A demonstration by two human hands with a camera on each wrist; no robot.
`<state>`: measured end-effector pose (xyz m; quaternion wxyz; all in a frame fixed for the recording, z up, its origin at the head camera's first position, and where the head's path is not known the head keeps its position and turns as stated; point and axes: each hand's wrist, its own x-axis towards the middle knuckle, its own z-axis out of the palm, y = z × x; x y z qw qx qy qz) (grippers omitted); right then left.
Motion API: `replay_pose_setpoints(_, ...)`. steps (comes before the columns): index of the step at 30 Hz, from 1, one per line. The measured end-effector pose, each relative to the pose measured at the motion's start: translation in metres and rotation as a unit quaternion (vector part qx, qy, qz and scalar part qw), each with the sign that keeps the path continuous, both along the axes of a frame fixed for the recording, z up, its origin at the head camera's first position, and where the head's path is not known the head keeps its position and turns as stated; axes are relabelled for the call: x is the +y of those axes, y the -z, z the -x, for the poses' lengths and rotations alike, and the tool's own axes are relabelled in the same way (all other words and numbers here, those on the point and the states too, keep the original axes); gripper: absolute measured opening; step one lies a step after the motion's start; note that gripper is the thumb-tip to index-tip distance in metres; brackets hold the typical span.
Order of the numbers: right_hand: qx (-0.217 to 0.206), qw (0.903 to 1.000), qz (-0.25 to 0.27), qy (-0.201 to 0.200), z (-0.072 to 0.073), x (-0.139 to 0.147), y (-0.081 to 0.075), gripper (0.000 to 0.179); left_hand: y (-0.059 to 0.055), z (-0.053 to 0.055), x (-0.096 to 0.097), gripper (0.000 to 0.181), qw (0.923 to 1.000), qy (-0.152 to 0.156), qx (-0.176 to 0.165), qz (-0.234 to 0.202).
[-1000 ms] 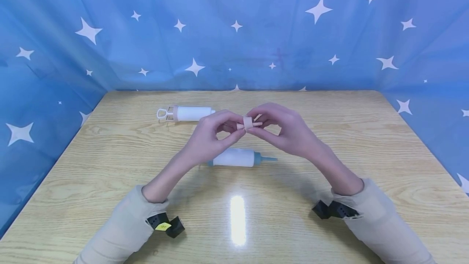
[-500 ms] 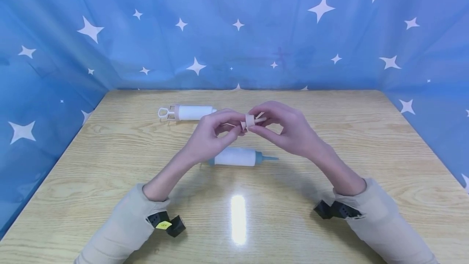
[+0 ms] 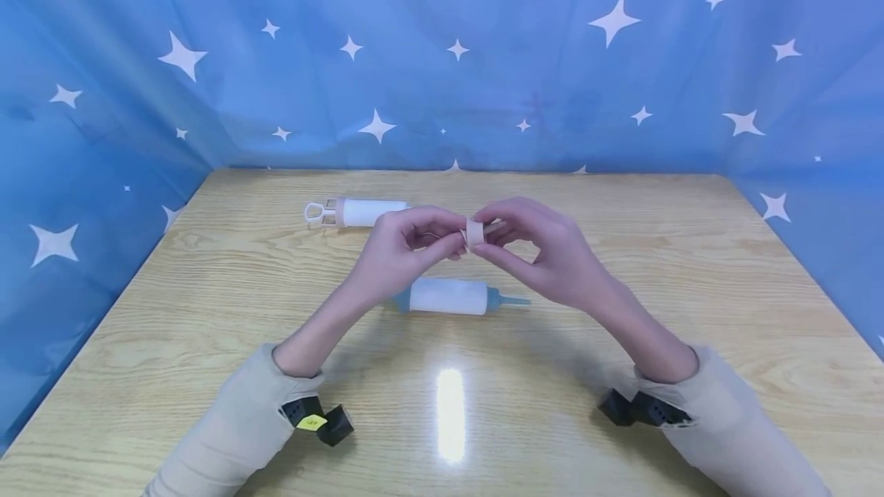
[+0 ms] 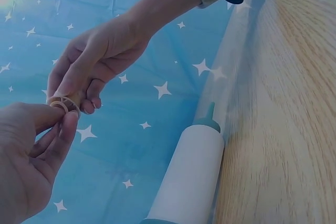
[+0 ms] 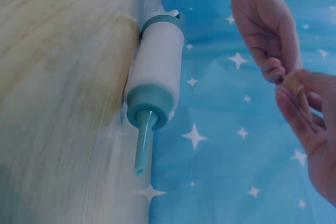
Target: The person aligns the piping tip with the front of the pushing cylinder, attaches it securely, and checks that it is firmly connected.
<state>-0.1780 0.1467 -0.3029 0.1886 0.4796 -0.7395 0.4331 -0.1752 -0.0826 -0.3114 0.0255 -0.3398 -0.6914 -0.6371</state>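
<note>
Above the middle of the table, both hands meet at a beige ring-shaped cap [image 3: 474, 232]. My right hand [image 3: 549, 255] pinches this cap between thumb and forefinger, and a slim beige nozzle [image 3: 494, 227] sticks out of it toward the right palm. At the cap's other side, my left hand [image 3: 397, 255] pinches the wide end of the nozzle with its fingertips. The left wrist view shows the cap's round opening [image 4: 65, 103], partly covered by fingers. Below the hands lies a white-barrelled syringe-like dispenser [image 3: 447, 296] with a teal tip; the left hand overlaps its rear end.
Farther back on the wooden table [image 3: 663, 251] lies a second white dispenser [image 3: 373, 212] with a pinkish collar and a white loop handle. A blue curtain [image 3: 442, 60] with white stars hangs behind and along both sides.
The nozzle's wide end, seen left of the cap a second ago, has slid into the cap and shows less. The nozzle tilted slightly upward. Both hands stay together; the head view shifted a little.
</note>
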Motion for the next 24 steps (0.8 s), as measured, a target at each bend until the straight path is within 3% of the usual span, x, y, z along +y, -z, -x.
replay_pose_setpoints(10, 0.030, 0.9993, 0.014, -0.019, -0.0048, 0.0008, 0.0020, 0.029, 0.0012, -0.0015, 0.0020, 0.014, 1.0000, -0.008, -0.002, -0.004)
replay_pose_setpoints(17, 0.041, 0.9988, 0.022, -0.013, -0.0068, -0.0007, -0.0001, 0.033, -0.0006, -0.0034, 0.0024, 0.012, 0.9990, -0.017, -0.017, -0.037)
replay_pose_setpoints(24, 0.042, 0.9984, 0.027, -0.028, -0.0068, -0.0014, -0.0008, 0.031, 0.0009, -0.0056, 0.0055, 0.011, 0.9988, -0.026, -0.019, -0.038)
